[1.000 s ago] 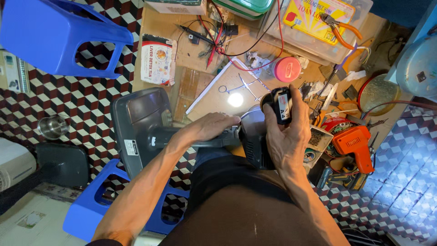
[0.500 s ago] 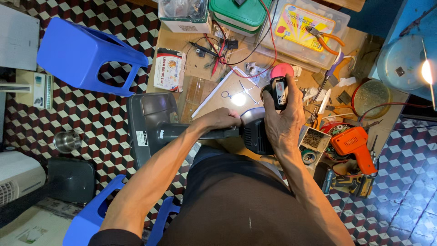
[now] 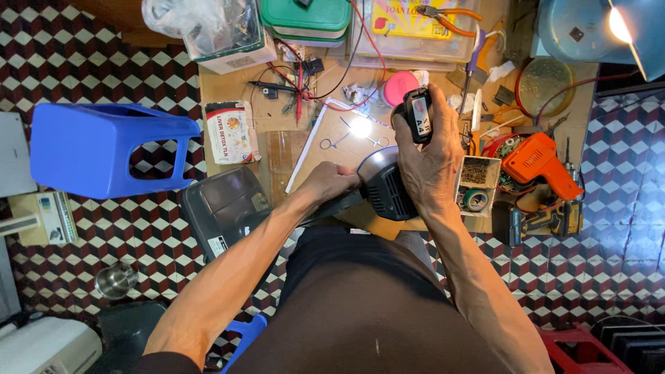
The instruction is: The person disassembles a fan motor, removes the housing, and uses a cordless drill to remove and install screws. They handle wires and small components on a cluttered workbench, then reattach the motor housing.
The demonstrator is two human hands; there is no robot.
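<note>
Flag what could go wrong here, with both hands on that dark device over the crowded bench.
The right hand holds a black battery-like block by its end; a slip could drop it onto the scissors below.

The left hand steadies the dark device near the table edge; it may tip off.

Red wires trailing nearby could snag.

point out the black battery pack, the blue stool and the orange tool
black battery pack (image 3: 418, 115), head view, on its labelled face above the right hand's fingers
blue stool (image 3: 97, 149), head view, on its flat side panel
orange tool (image 3: 537, 161), head view, on its orange body
</note>
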